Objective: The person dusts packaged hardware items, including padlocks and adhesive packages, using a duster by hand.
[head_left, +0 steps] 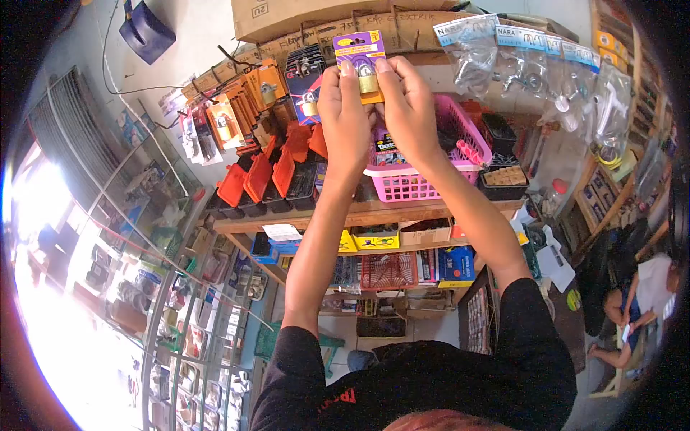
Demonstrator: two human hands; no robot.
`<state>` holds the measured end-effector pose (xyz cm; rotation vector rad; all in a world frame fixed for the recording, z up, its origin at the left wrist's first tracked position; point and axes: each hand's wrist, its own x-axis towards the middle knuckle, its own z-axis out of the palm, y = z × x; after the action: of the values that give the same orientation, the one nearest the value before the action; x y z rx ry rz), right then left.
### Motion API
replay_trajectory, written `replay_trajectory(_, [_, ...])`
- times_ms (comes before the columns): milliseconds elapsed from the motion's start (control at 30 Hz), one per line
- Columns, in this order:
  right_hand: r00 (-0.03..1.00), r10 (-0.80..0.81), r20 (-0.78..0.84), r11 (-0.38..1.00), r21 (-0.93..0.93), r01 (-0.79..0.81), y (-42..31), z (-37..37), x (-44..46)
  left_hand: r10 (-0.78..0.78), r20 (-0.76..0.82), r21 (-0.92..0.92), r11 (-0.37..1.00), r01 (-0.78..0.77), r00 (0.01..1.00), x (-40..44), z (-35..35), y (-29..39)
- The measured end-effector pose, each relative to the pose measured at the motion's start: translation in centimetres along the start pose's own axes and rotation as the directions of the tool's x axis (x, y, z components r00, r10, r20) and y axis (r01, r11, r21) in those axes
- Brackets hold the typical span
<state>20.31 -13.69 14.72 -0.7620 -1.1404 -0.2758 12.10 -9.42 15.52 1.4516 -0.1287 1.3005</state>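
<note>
Both hands are raised to a carded padlock (369,80), a brass lock on a purple and yellow card. My left hand (343,118) pinches the card's left edge, thumb on its front. On the opposite edge, my right hand (408,108) grips it the same way. Behind and left of the card hang dark blue packs (305,75), one with a padlock showing. Farther left are orange carded padlocks (224,123) on hooks. Below my right hand stands a pink basket (410,188) with packaged goods inside, partly covered by my forearm.
Black bins with orange lids (257,177) line the wooden shelf (345,215). Bagged NARA fittings (471,57) hang at the right. A glass display case (180,287) stands at the left. A seated person (640,309) is at the far right.
</note>
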Motion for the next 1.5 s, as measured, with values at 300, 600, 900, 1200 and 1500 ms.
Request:
replay_trajectory(300, [0.989,0.143,0.040,0.987,0.065,-0.145,-0.8,-0.1,0.5,0.004,-0.028,-0.046,0.999,-0.006,1.000,0.6,0.4,-0.2])
replay_trajectory(600, [0.979,0.193,0.066,0.980,0.030,-0.195,-0.6,-0.5,0.6,-0.108,0.013,-0.141,0.984,0.109,0.994,0.3,0.2,0.0])
replay_trajectory(900, [0.972,0.213,0.096,0.977,-0.010,-0.213,0.8,-1.3,0.0,-0.095,-0.075,-0.139,0.987,0.084,0.993,-2.9,0.6,-2.8])
replay_trajectory(1200, [0.971,0.215,0.108,0.976,-0.068,-0.209,3.1,-1.8,-0.8,-0.128,-0.110,-0.181,0.978,0.107,0.986,-3.2,0.4,-5.3])
replay_trajectory(1500, [0.980,0.165,0.112,0.979,-0.136,-0.150,5.4,-1.9,-0.2,-0.088,-0.127,-0.146,0.987,0.069,0.988,-1.8,-0.1,-7.7])
